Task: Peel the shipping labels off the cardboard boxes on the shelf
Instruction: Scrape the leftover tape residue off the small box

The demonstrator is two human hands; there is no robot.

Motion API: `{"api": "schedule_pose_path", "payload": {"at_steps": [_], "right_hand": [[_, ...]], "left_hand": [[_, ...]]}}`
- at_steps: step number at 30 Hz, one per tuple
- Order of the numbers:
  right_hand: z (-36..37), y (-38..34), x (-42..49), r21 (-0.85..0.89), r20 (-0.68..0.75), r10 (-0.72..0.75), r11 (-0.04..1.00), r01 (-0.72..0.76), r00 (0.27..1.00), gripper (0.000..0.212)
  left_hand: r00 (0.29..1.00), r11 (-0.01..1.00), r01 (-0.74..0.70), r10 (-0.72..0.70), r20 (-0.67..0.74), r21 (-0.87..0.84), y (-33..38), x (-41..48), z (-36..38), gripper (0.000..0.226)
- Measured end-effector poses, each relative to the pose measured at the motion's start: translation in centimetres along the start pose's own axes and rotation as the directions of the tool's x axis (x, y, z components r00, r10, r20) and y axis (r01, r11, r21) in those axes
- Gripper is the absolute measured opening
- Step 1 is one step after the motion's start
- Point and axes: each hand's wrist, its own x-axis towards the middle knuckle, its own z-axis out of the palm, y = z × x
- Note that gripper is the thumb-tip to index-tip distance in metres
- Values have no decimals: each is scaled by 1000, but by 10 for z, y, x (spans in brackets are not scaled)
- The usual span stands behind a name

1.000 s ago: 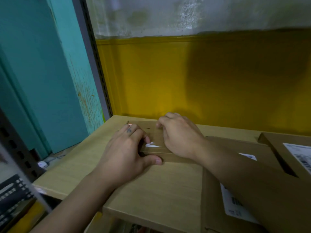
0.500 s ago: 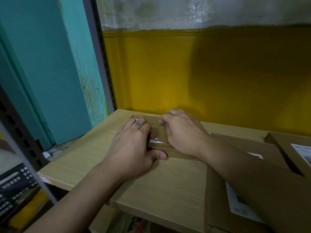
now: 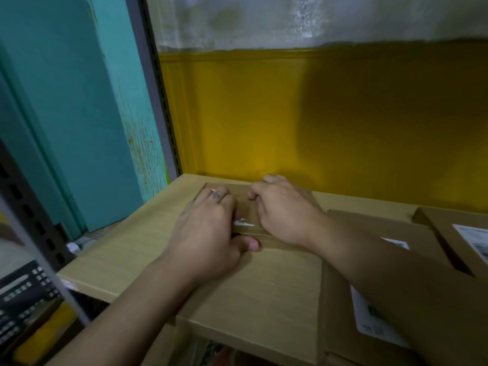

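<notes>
Comparing with half a second before, I had barely moved: my left hand [image 3: 208,233] still gripped the small box [image 3: 248,208] on the shelf [image 3: 126,249], thumb against its near edge. My right hand [image 3: 285,212] lay curled beside the white label scrap [image 3: 244,223]; I could not tell whether it pinched anything.

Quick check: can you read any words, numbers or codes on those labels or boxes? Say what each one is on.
Nothing is legible.
The near label on the large box: dark print, too blurred to read.
The right label on the right box: print lines, too blurred to read.
The white scrap on the small box, between the left hand and right hand: no text visible.
</notes>
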Motion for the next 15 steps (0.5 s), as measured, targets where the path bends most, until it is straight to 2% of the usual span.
{"api": "schedule_pose_path", "payload": {"at_steps": [6,10,15], "right_hand": [[-1,0,-1,26,-6,-8,1000,8,1000,27],[0,2,0,41,-1,-5,999,5,1000,27],[0,4,0,47,-4,-18,999,18,1000,27]], "left_hand": [[998,995,36,-40,-43,-92,-4,-5,2,54],[986,968,147,-161,-53,-204,0,-8,1,71],[996,988,73,-79,-41,-135,-3,-9,2,62]]}}
